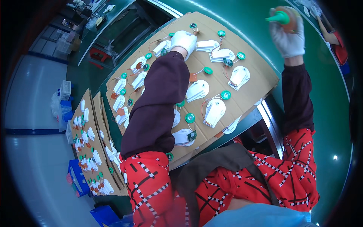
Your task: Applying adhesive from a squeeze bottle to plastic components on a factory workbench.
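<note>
My left hand [183, 41], in a white glove, reaches to the far part of a cardboard sheet [261, 72]. Its fingers are curled downward, and whatever they hold is hidden beneath the hand. Close beside it lie a white plastic housing [207, 45] and a small green circuit board [164, 51]. At the upper right, my gloved right hand [289, 39] is wrapped around a squeeze bottle with a green nozzle [279, 17], raised above the green table and pointing left. Several white housings, such as one nearer me [214, 112], have green round discs [225, 95] wired to them.
More cardboard sheets with similar parts [90, 134] stand at the left. Blue bins [77, 178] are on the floor behind them. A red stool [99, 56] sits beyond the far-left table edge. Another person's arm [329, 34] shows at the far right of the green table [325, 113].
</note>
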`<action>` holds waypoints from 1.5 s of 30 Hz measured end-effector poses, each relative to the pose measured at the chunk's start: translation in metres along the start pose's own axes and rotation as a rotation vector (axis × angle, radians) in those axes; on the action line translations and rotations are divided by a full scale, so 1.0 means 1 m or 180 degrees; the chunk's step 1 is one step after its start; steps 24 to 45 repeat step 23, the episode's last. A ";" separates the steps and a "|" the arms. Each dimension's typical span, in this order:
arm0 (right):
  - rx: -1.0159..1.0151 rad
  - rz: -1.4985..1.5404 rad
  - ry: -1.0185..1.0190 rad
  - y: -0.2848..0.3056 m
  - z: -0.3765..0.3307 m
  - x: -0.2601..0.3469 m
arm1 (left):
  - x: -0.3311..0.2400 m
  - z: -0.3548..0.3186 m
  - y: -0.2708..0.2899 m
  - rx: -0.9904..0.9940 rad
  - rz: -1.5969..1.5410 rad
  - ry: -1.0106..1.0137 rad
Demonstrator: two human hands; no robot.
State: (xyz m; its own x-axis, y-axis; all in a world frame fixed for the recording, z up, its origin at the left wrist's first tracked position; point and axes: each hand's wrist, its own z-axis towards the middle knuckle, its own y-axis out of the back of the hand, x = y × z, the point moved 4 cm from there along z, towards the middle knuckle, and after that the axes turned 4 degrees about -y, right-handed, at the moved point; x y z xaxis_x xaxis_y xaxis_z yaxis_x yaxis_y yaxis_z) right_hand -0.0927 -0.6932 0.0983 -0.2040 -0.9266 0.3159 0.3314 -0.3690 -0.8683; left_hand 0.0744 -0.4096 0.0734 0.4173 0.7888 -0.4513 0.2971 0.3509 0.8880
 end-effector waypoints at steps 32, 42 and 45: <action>0.0808 -0.0163 -0.1488 0.092 -0.064 -0.010 | 0.158 -0.352 0.166 -0.2039 -0.2776 -0.0395; 0.0808 -0.0163 -0.1488 0.092 -0.064 -0.010 | 0.158 -0.352 0.166 -0.2039 -0.2776 -0.0395; 0.0808 -0.0163 -0.1488 0.092 -0.064 -0.010 | 0.158 -0.352 0.166 -0.2039 -0.2776 -0.0395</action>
